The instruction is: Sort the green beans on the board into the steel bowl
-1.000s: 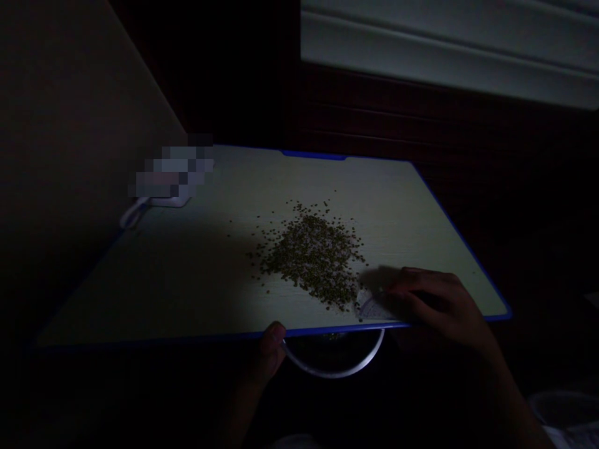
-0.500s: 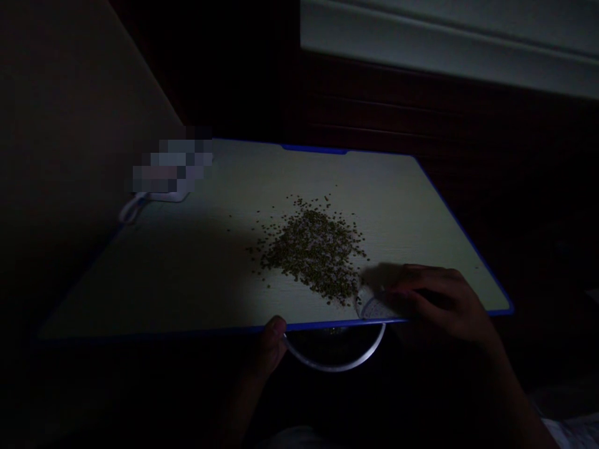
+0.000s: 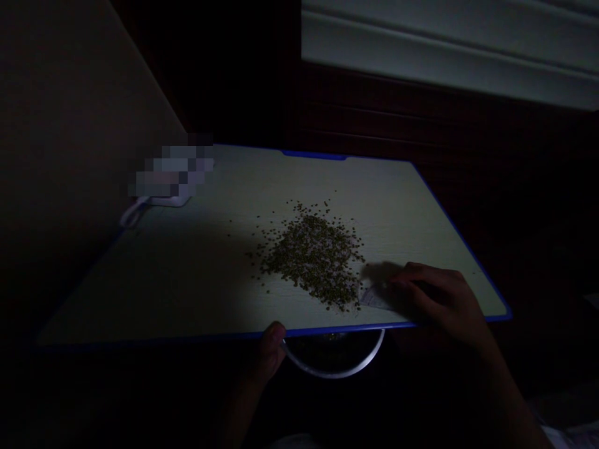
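Observation:
A pile of small greenish beans (image 3: 312, 252) lies on a pale tabletop with a blue rim (image 3: 187, 280). My right hand (image 3: 440, 299) rests on the table right of the pile, fingers curled on a small pale card (image 3: 372, 298) whose edge touches the beans. My left hand (image 3: 270, 352) is below the table's front edge, thumb up, holding a round metal bowl (image 3: 334, 368) under the edge. The rest of that hand is lost in the dark.
A white object with a loop cord (image 3: 154, 202) sits at the table's far left corner, beside a wall. Dark furniture and a pale ledge (image 3: 444, 56) stand behind the table. The room is very dim.
My right hand and the card have shifted slightly up the table, away from the front edge. The bowl and the bean pile look unchanged.

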{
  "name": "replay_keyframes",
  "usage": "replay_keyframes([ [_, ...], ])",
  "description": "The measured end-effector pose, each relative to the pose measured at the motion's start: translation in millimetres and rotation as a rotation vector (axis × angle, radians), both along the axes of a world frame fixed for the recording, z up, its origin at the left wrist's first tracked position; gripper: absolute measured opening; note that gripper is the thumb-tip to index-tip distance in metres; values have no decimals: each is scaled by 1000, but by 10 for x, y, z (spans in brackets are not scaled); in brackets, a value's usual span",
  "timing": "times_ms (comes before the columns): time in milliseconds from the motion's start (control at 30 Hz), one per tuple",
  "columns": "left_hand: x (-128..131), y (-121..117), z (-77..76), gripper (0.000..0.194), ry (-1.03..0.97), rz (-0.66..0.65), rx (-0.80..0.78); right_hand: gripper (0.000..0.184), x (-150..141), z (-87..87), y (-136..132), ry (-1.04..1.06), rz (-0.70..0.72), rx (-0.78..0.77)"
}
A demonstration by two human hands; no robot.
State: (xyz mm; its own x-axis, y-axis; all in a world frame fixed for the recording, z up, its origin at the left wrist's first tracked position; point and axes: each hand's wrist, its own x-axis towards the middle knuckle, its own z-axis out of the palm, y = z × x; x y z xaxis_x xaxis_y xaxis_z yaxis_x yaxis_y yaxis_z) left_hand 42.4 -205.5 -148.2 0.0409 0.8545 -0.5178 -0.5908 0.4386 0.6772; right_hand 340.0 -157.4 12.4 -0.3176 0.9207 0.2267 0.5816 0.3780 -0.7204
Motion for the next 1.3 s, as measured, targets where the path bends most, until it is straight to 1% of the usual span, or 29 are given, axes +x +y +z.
replay_keyframes([
  [67, 11, 7, 29, 41, -14, -11, 2, 14, -5, -3, -1, -8, -7, -3],
  [133, 23, 14, 69, 40, -54, -50, 6, 13, -6, -1, -1, -18, -11, 11],
  [233, 31, 16, 95, 37, -52, -35, -2, 14, -9, 11, 4, -35, -4, 18],
  [400, 6, -4, 8, 35, -35, -3, -22, 15, -27, 31, 8, -56, 44, 16],
  [533, -4, -7, -22, 33, -30, -16, -12, 14, -29, 33, 4, -35, 67, 24],
  [667, 11, 10, 34, 35, -12, -9, -10, 14, -18, 34, 3, -24, 93, 16],
  [867, 39, 24, 138, 39, 2, 13, -17, 13, -16, 39, 3, -6, 104, 48],
  [1000, 37, 18, 137, 38, -11, -29, -11, 14, -17, 44, 1, 1, 134, 33],
  [1167, 36, 20, 118, 41, 1, 31, -1, 13, -1, 33, 1, -2, 143, 59],
  [1300, 49, 31, 129, 41, -20, 18, 1, 13, 1, 27, 11, 11, 182, 56],
])
